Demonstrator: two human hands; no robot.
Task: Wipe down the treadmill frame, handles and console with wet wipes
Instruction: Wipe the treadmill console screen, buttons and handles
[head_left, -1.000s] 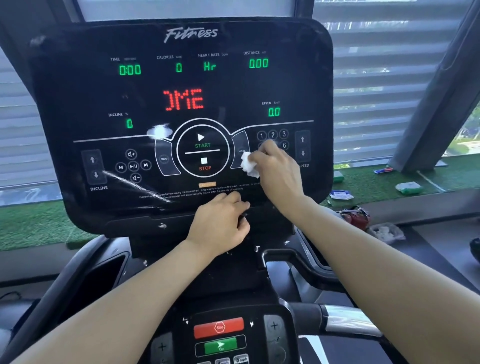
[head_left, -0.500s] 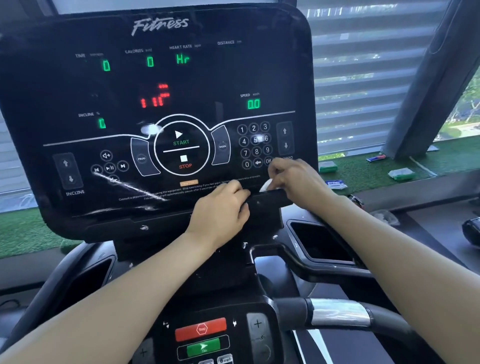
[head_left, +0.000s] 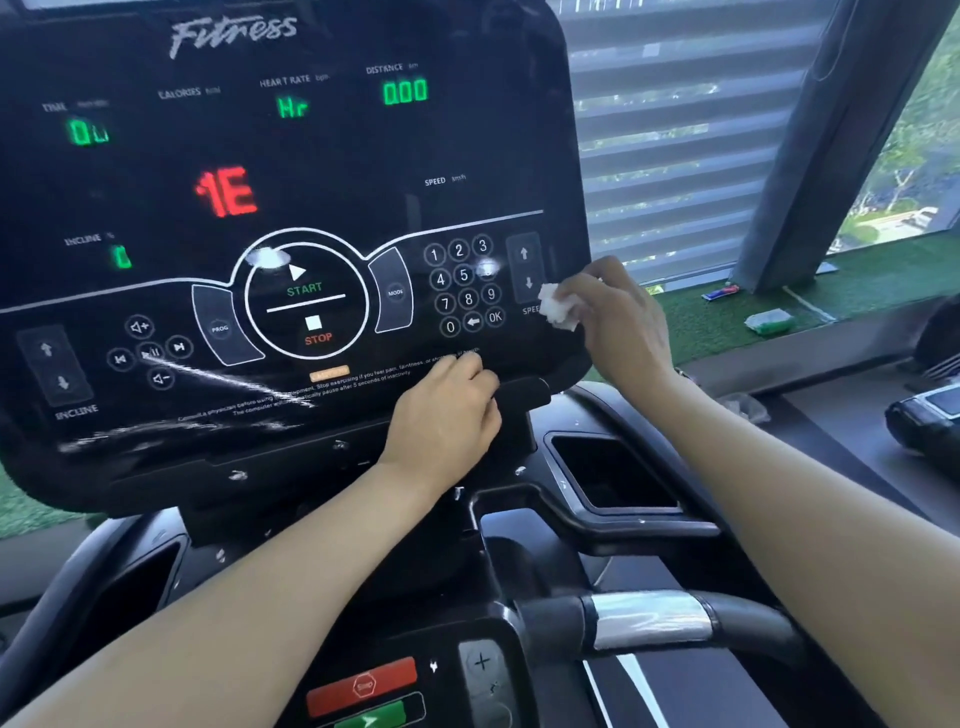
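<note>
A crumpled white wet wipe (head_left: 558, 310) is pressed against the lower right corner of a treadmill console (head_left: 291, 171), just right of the number keypad (head_left: 464, 286) and over the speed arrow buttons, part of whose label it covers. The person's right hand (head_left: 618, 322) pinches the wipe between curled fingers and thumb, the wrist reaching in from the console's right edge. The left hand (head_left: 447, 415) rests at the console's bottom edge, below the keypad, its fingers curled over the black ledge there; whether they truly clasp the ledge cannot be told.

The glossy black console bears the word "Fitness" at the top, green readouts for time, heart rate and distance, red letters at its centre, and a round start-and-stop dial (head_left: 306, 301) left of the keypad. Pale streaks and smears catch the light across the console's lower left.

Below the console sit a dark cup tray (head_left: 613, 475) to the right, a handle with a silver grip sensor (head_left: 649, 621) lower still, and red stop (head_left: 363, 683) and green go buttons at the bottom of the view. Right of the console, slatted window blinds (head_left: 670, 140) hang above a strip of green turf (head_left: 727, 322), where small packets (head_left: 769, 321) lie.
</note>
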